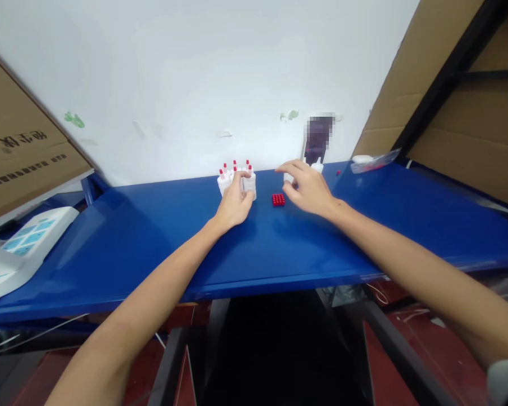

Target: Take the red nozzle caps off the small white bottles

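Note:
My left hand (233,204) is closed around a white squeeze bottle (250,185) with a red tip, at the right side of a small group. Several similar white bottles (223,183) with red tips stand beside it, partly hidden by the fingers. My right hand (307,187) has its thumb and fingers apart, just right of a small block of red caps (278,199) on the table. White bottles with bare white nozzles (317,165) stand behind this hand, mostly covered by it; whether it touches them is unclear.
The blue table (152,237) runs along a white wall. A white device with blue panels (29,237) sits at the left, below a cardboard box (25,135). At the right lie a clear plastic bag (375,163) and a single red piece (337,173). A dark pixelated object (319,138) leans on the wall.

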A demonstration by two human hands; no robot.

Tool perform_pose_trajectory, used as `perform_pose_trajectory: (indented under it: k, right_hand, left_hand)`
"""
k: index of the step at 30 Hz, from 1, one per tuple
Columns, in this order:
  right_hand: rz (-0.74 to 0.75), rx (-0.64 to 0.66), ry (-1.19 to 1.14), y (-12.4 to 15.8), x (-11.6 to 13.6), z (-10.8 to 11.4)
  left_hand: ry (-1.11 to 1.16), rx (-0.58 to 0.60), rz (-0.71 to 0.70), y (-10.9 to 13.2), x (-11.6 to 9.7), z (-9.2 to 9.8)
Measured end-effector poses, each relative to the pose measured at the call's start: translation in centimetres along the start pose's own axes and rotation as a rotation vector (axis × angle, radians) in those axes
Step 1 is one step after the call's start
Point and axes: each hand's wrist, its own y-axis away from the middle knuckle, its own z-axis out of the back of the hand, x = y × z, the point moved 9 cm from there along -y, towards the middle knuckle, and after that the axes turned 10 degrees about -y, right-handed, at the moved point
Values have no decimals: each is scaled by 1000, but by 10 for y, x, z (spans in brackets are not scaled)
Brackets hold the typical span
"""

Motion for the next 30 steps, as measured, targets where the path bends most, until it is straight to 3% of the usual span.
perform_pose_trajectory:
  k: [4, 6, 14, 30]
  right_hand:
    - [47, 101, -69, 3, 2, -13]
    - [52, 126, -88, 3, 2, -17]
    - [46, 119, -129, 4, -1, -17]
    - [-48, 148, -174, 4, -10, -22]
  left_hand:
    - [-202, -56, -222, 5, -24, 7]
    - [-287, -62, -254, 8, -31, 8]
    - [-347, -79, -276, 9, -38, 10]
    - [-245, -168, -185, 2, -22, 19]
